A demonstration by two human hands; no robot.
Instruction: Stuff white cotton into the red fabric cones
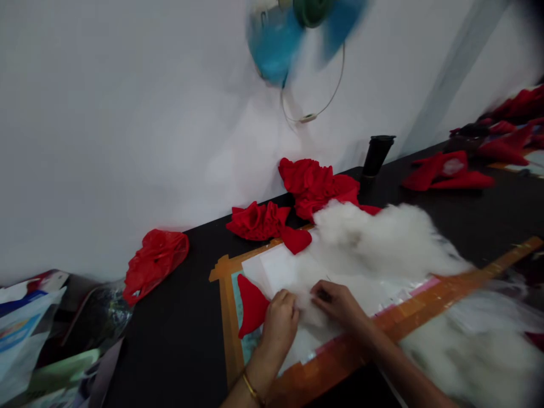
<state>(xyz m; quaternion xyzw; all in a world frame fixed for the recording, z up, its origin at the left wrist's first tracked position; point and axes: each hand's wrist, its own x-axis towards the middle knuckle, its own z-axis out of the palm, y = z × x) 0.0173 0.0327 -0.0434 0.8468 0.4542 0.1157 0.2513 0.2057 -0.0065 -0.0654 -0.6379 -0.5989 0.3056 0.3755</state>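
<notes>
- Black table (pixel 182 334), running along the wall.
- White stuffing pile (pixel 382 241), on the table beyond both hands.
- Right hand (pixel 340 305), fingers curled, tips pinching the tuft.
- Left hand (pixel 280 318), fingers bent, pinching the tuft's other side.
- Red cloth piece (pixel 252 305), just beside the left hand; contact unclear.
- Stuffing tuft (pixel 304 301), between the 2 hands.

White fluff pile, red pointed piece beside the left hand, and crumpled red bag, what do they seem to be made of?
White fluff pile: probably polyester stuffing, matte, judging by its wispy, cloudlike edges; cotton is possible. Red pointed piece: likely felt or fleece, since its surface looks matte, with no weave showing. Red bag: apparently thin, glossy plastic film, given its crinkles and bright glints.
</notes>
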